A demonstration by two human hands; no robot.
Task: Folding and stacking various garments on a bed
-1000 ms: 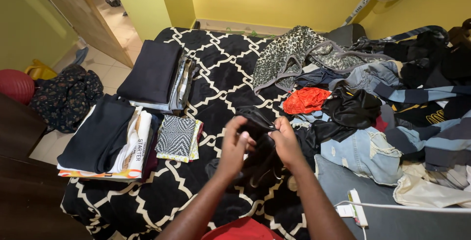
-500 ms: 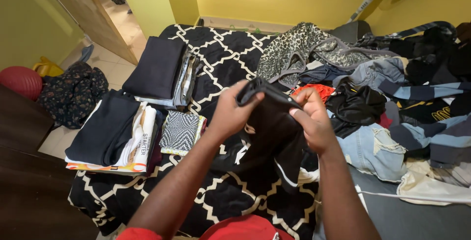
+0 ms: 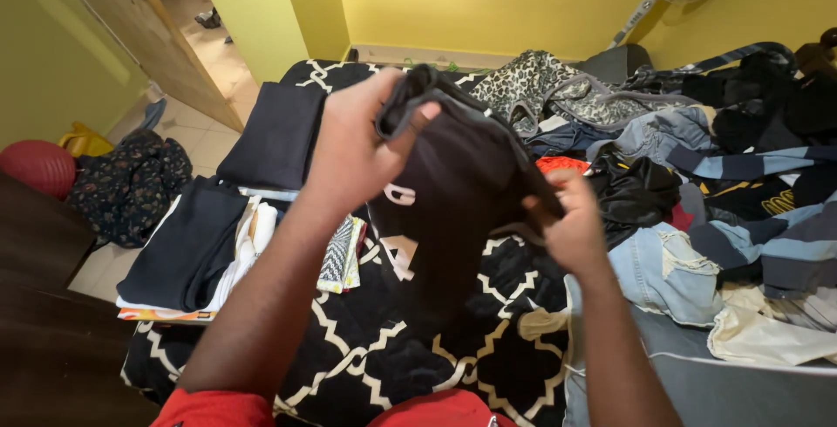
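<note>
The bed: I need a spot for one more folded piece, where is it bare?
Bare patterned bedspread lies in front, between the folded stacks and the jeans. The right side is crowded with a loose clothes pile.

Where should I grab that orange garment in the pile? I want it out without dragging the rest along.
Pinch the orange garment at its exposed top fold, coming from above. It lies crumpled between the denim and a black garment, so only its upper surface looks free.

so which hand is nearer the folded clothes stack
Left. The left hand grips the black garment just right of the folded stack; the right hand holds its far edge, farther off.
</note>
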